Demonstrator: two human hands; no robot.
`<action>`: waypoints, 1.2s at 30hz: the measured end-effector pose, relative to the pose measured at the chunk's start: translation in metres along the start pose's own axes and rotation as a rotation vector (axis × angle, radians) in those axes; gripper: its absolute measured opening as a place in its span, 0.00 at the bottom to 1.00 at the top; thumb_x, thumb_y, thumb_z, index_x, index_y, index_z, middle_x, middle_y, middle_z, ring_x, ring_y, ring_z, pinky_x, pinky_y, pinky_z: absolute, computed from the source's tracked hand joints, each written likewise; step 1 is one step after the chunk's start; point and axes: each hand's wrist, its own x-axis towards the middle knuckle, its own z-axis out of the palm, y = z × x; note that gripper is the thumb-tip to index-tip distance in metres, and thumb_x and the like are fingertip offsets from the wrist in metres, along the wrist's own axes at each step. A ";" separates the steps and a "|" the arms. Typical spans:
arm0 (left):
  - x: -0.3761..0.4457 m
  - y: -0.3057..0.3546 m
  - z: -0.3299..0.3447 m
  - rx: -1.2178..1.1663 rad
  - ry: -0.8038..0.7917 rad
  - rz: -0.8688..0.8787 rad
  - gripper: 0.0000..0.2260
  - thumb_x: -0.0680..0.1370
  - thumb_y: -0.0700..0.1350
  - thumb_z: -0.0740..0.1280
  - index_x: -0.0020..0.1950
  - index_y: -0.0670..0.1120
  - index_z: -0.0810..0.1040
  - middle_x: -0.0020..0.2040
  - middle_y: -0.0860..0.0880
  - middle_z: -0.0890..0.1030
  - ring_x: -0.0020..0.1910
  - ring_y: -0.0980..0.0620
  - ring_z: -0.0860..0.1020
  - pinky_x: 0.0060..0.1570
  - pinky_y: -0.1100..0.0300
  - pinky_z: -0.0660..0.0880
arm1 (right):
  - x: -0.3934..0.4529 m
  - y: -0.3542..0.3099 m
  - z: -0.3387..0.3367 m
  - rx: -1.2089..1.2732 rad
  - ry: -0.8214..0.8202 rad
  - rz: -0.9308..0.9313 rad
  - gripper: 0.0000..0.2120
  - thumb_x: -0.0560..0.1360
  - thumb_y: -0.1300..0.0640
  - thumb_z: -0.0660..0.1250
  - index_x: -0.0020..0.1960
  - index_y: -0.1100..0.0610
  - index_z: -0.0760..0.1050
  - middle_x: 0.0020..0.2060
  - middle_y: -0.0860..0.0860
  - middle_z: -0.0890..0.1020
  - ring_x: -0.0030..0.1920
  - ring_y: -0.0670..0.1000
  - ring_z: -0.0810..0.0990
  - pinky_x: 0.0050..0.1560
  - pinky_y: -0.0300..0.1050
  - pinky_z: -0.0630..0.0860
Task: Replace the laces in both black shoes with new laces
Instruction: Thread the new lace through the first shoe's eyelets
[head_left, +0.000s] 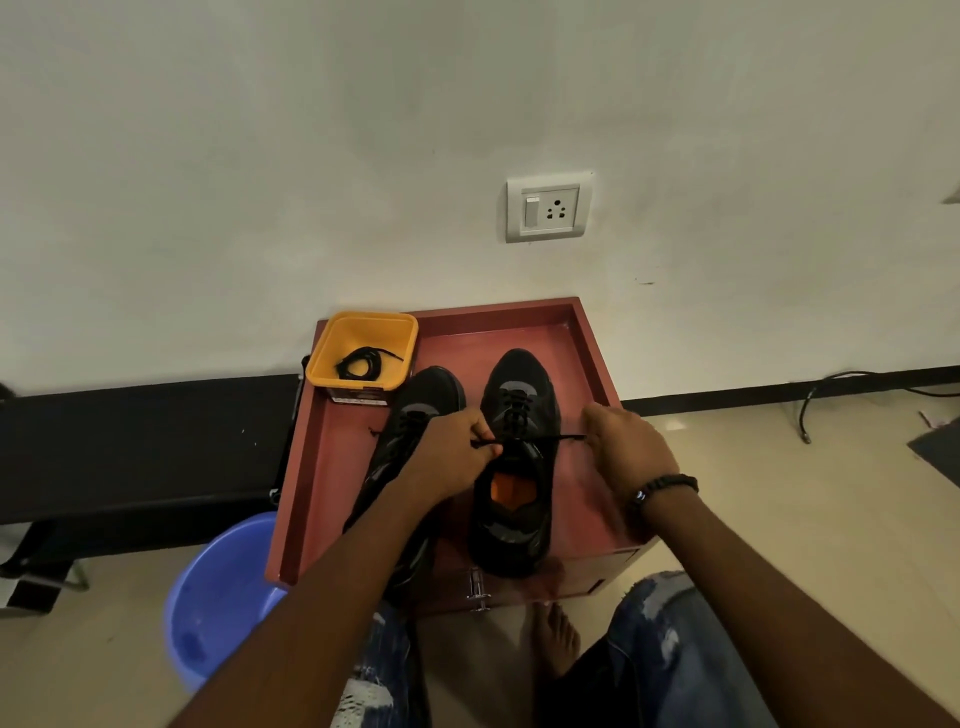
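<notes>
Two black shoes stand side by side on a low red cabinet top, toes toward the wall. The right shoe has an orange insole and a black lace threaded through its eyelets. My left hand pinches one end of that lace at the shoe's left side. My right hand grips the other end, and the lace runs taut between them. The left shoe lies partly under my left forearm. A coiled black lace sits in a yellow tub.
A blue plastic bucket stands on the floor left of the cabinet. A black bench runs along the wall at left. A wall socket is above the cabinet. My knees in torn jeans and a bare foot are below.
</notes>
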 end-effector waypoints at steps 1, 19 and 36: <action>-0.001 -0.002 -0.001 -0.001 0.008 -0.005 0.06 0.77 0.44 0.72 0.45 0.49 0.76 0.43 0.55 0.79 0.41 0.61 0.75 0.36 0.73 0.68 | -0.002 0.005 -0.004 -0.103 -0.035 0.037 0.06 0.81 0.61 0.57 0.53 0.54 0.72 0.48 0.53 0.80 0.44 0.55 0.80 0.42 0.47 0.75; 0.005 -0.010 -0.009 0.026 -0.012 0.065 0.03 0.79 0.41 0.68 0.45 0.45 0.77 0.36 0.49 0.79 0.36 0.54 0.77 0.36 0.70 0.70 | 0.000 -0.047 -0.004 -0.028 -0.204 -0.174 0.06 0.82 0.55 0.57 0.57 0.54 0.70 0.51 0.50 0.73 0.47 0.48 0.70 0.56 0.47 0.71; 0.003 -0.016 -0.016 0.067 -0.031 0.120 0.02 0.77 0.37 0.67 0.45 0.40 0.79 0.39 0.46 0.81 0.35 0.56 0.74 0.37 0.64 0.69 | -0.002 -0.028 -0.007 -0.174 -0.135 -0.244 0.04 0.81 0.59 0.57 0.52 0.51 0.68 0.43 0.46 0.74 0.42 0.48 0.73 0.50 0.42 0.69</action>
